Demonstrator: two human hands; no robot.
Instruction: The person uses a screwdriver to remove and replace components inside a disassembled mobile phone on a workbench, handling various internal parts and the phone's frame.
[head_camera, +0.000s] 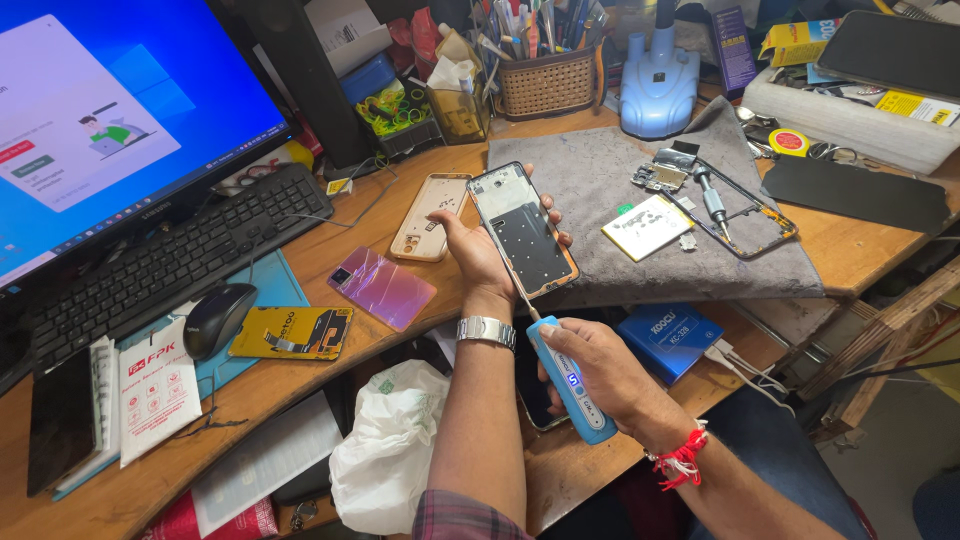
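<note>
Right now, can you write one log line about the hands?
left hand: holds opened phone | right hand: holds blue electric screwdriver, tip on phone | under: grey mat

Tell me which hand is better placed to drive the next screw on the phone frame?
Probably the right hand: it grips the blue electric screwdriver, whose tip already meets the phone frame. The left hand is busy holding that frame.
</note>
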